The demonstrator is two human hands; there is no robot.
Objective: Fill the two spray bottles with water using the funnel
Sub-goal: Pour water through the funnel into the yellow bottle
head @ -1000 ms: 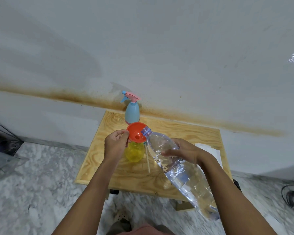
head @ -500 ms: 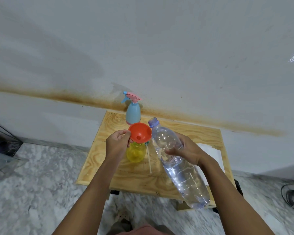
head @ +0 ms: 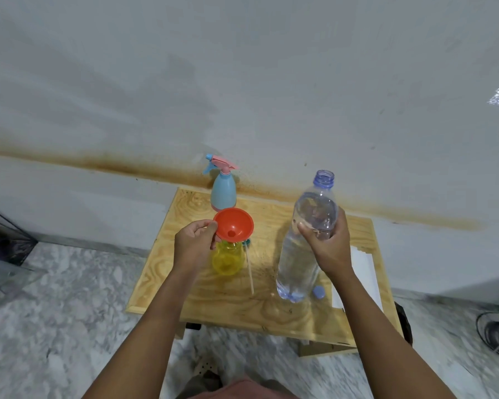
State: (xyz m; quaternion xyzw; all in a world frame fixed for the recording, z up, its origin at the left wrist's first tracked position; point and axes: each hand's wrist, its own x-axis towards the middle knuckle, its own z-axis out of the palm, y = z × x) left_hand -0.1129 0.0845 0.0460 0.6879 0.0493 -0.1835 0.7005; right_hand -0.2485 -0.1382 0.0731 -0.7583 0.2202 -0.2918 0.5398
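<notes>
Right hand [head: 329,249] gripped water bottle [head: 297,266] high, 3 o'clock of funnel [head: 233,226]; likely heavy, squashy. Left hand [head: 193,246] pinched funnel rim.

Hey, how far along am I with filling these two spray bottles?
Done: the yellow bottle is open with the funnel seated in its neck; its fill level is unclear. In hand: your left hand holds the funnel, and your right hand grips the water bottle upright, not pouring. Left: the blue spray bottle wears its sprayer head, so it likely awaits filling.

Single head view, facing forward and down, table [head: 202,298] near
</notes>
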